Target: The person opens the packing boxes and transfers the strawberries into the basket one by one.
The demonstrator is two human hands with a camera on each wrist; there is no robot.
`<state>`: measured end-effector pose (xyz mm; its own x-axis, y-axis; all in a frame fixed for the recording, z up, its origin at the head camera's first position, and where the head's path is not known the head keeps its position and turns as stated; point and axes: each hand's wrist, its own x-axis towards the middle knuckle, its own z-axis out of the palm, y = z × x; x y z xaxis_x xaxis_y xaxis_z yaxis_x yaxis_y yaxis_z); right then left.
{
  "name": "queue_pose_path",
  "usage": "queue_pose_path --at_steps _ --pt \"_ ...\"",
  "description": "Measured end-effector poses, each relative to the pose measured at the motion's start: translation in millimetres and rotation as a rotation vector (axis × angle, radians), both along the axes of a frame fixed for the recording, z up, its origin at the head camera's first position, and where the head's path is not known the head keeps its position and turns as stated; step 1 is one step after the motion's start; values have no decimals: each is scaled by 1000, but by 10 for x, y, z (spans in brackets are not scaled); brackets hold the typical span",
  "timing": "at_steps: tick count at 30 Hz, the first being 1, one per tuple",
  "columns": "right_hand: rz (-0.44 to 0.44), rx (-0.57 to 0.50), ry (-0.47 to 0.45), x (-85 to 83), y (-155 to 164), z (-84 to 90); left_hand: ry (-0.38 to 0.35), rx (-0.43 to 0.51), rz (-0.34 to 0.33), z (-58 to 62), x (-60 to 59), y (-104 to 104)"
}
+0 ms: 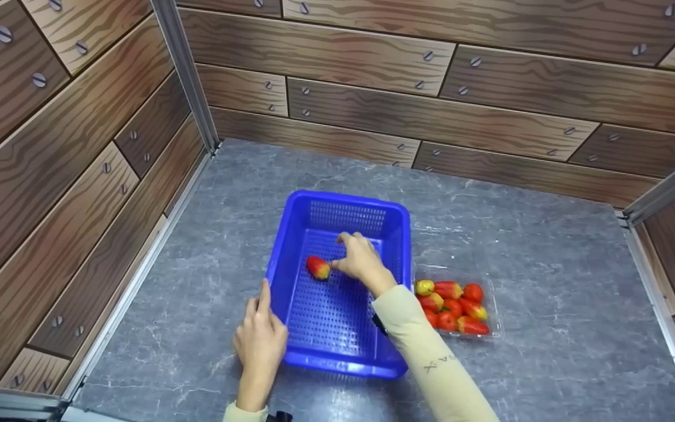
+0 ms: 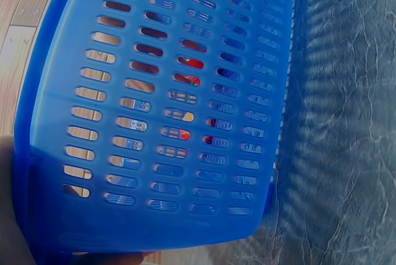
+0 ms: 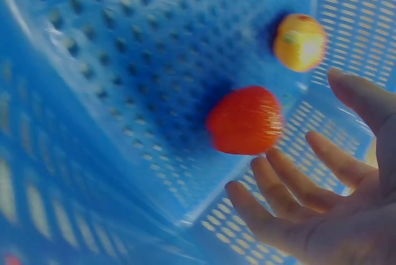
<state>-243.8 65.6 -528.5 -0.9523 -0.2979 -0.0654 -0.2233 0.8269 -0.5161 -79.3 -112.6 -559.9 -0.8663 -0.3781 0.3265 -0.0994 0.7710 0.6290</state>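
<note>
My right hand point(image 1: 361, 258) reaches into a blue plastic basket point(image 1: 337, 368), its fingers spread and nothing held between them. Just left of its thumb, a red-and-yellow fruit point(image 1: 317, 268) lies on the perforated bottom. The right wrist view shows two fruits there: a round red one point(image 3: 244, 121) right by the fingertips, and one with its yellow end point(image 3: 300, 42) facing the camera. In the head view my hand hides one of them. My left hand point(image 1: 261, 337) grips the basket's left rim, one finger stretched along it. Slotted basket wall point(image 2: 154, 166) fills the left wrist view.
Right of the basket, a clear plastic box point(image 1: 495, 310) holds several red and yellow fruits point(image 1: 452, 306). Everything stands on a grey marbled surface point(image 1: 560, 281), bounded by wood-patterned walls point(image 1: 361, 117) with metal edge strips point(image 1: 188, 76).
</note>
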Motion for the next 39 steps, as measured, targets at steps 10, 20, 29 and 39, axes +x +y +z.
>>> queue_pose_path --at_steps 10,20,29,39 --pt "-16 12 45 75 21 395 -14 20 7 -3 32 -14" --pt "-43 -12 107 213 239 721 -19 21 2 3 37 -23" --pt "-88 -56 190 400 535 917 -17 17 -6 6 32 -4" --pt "-144 -72 196 560 889 1043 -31 36 -24 14 22 -8"
